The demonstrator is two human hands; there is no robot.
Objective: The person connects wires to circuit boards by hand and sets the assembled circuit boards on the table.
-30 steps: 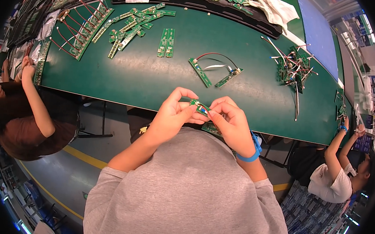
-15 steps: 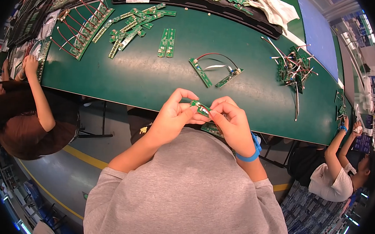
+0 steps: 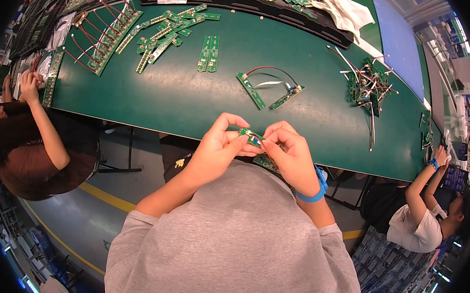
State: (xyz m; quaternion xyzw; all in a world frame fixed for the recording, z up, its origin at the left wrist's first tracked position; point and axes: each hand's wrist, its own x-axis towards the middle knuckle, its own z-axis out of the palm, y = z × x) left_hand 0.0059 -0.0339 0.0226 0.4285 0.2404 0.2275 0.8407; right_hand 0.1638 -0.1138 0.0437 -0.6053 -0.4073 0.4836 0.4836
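Just in front of my body, past the table's near edge, my left hand [image 3: 217, 149] pinches a small green circuit board [image 3: 245, 131] between thumb and fingers. My right hand [image 3: 293, 155] is closed at the board's other end, thumb and forefinger on thin red and dark wires that run to it. A small blue and white part shows on the board between the two thumbs; the fingertips hide the rest. Below the hands, part of another green board [image 3: 265, 161] is visible. Beyond them on the table lie two boards [image 3: 254, 95] joined by wires.
The green table [image 3: 167, 103] bears two parallel board strips [image 3: 204, 54], a pile of strips [image 3: 169, 30], a row of wired boards [image 3: 108, 45] and a wired heap [image 3: 371, 85]. A black tray [image 3: 244, 8] with a white cloth [image 3: 346, 15] stands behind. Co-workers sit left and right.
The board in my hands has tilted slightly, and the blue part on it now shows. The co-workers' hands at both sides have shifted. The boards on the table lie as before.
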